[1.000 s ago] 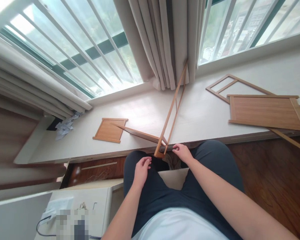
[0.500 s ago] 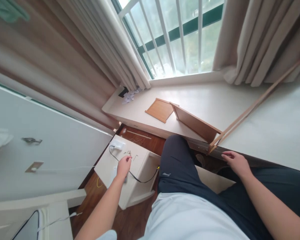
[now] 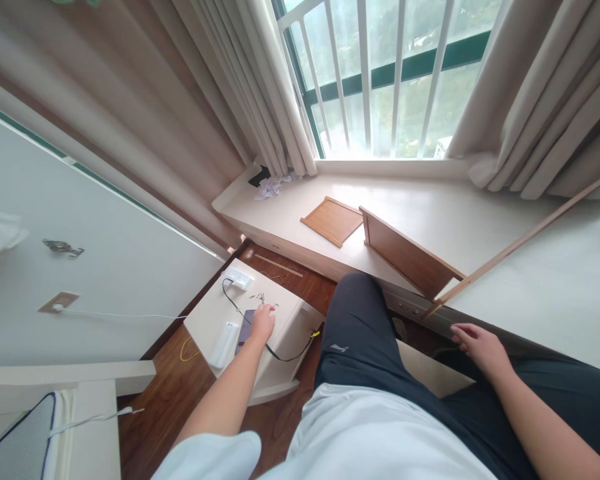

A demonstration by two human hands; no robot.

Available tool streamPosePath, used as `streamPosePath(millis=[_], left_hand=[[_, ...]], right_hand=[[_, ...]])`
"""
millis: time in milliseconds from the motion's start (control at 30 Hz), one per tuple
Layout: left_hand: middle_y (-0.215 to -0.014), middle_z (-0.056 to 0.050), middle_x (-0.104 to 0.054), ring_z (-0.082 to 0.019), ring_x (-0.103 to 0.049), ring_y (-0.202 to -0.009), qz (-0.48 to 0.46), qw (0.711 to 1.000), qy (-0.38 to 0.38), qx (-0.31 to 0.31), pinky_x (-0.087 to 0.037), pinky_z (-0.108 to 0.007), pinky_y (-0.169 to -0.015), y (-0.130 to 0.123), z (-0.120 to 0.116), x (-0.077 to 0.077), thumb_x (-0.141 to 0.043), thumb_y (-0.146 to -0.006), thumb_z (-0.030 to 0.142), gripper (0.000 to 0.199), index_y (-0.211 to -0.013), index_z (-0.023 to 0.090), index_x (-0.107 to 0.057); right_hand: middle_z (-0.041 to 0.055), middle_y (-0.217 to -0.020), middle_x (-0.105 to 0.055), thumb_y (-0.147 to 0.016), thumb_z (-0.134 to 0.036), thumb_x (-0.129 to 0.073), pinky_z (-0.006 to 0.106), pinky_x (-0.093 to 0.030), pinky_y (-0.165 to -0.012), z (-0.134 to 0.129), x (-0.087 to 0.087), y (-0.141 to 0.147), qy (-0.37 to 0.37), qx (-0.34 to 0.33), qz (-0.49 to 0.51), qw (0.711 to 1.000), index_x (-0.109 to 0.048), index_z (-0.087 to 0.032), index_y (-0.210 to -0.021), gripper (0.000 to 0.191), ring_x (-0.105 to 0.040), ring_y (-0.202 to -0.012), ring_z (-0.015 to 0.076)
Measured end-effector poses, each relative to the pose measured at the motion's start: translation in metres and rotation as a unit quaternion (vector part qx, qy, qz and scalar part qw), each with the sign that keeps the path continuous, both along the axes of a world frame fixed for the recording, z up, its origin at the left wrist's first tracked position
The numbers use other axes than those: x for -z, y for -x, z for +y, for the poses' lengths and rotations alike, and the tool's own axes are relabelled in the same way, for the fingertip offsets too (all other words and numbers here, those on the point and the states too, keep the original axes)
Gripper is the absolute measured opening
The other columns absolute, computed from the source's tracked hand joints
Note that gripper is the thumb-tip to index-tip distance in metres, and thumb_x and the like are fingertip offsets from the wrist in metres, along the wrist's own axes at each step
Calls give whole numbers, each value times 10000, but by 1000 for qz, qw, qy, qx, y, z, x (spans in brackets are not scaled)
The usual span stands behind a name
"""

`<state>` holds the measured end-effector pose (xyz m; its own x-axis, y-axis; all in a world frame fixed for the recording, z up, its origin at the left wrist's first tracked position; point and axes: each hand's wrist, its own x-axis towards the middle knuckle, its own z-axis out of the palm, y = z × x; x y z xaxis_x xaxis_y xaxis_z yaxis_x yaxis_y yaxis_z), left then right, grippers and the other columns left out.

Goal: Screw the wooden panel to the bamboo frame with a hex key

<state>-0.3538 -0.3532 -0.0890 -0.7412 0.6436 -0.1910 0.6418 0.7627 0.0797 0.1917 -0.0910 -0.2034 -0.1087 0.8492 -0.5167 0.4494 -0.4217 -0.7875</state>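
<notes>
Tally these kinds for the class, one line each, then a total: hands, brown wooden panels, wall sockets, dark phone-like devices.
Hands: 2 (left hand, right hand)
Brown wooden panels: 2 (flat panel, panel on edge)
Wall sockets: 1 (socket)
Dark phone-like devices: 1 (device, on the white cabinet)
Total: 6

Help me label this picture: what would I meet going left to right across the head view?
Wall socket, left hand, flat-lying wooden panel, standing wooden panel, right hand.
</notes>
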Motion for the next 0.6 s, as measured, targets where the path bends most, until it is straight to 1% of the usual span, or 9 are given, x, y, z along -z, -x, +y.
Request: streamPosePath(millis=[67,133,200,267,367,433,500,600], left_hand=[[-1285,-134,-650,-231,-612,-1230,14,1000,7,-18,-420,-313,-1102,-1,10,12,-570,-914,95,335,-1223,154,-686],[-1298,-162,-634,-244,-610,-1239,25,999,19,-43,-432,-326,-1087,0,17,22,-566,-934,116,344,-1266,133,-652],[-1271,-170,-641,-250,-624,-1210,30,997,35,-63,-453,-331,-1052,1,22,29,-549,-961,152,295,-1237,127,-648],[-1250,-167,-652,-252,-635,-1180,33,996,51,-70,-464,-336,-1028,0,26,35,-508,-991,182,248,-1184,139,-658],[-1255,-176,-662,-271,-622,-1202,36,995,71,-58,-461,-357,-1020,-3,29,40,-420,-1019,176,287,-1176,146,-658],[-1265,-197,-663,-295,-595,-1253,39,995,82,-46,-457,-374,-1023,-7,31,41,-390,-1020,171,320,-1204,127,-647],[-1274,-219,-660,-318,-574,-1285,42,994,91,-37,-452,-388,-1033,-10,33,42,-402,-1015,193,327,-1220,96,-638],[-1274,-250,-656,-341,-575,-1284,44,993,102,-32,-437,-401,-1060,-12,36,42,-433,-1001,223,343,-1221,52,-634]], right_hand=[[117,-700,-755,-594,-598,-711,355,-479,-531,-4,-5,0,0,-2,7,1000,-768,-157,-892,535,-625,-540,227],[118,-685,-746,-593,-594,-721,344,-472,-512,-9,-11,2,1,-3,19,1000,-772,-149,-887,536,-614,-531,219],[117,-668,-738,-587,-588,-732,336,-467,-496,-12,-17,3,2,-6,29,1000,-771,-150,-865,519,-603,-519,213],[115,-663,-735,-579,-586,-738,332,-465,-492,-13,-21,4,2,-13,31,999,-767,-153,-849,511,-597,-515,207],[110,-667,-735,-575,-594,-730,328,-462,-495,-13,-22,6,2,-23,24,999,-760,-154,-843,516,-592,-518,200],[104,-663,-730,-585,-600,-716,328,-459,-493,-13,-21,7,1,-24,22,999,-757,-158,-836,510,-588,-515,198],[100,-657,-724,-596,-600,-699,327,-452,-487,-13,-22,9,1,-24,21,999,-754,-162,-826,498,-584,-512,197],[96,-656,-720,-595,-600,-685,326,-447,-485,-13,-26,11,9,-27,20,999,-749,-163,-822,497,-584,-522,199]])
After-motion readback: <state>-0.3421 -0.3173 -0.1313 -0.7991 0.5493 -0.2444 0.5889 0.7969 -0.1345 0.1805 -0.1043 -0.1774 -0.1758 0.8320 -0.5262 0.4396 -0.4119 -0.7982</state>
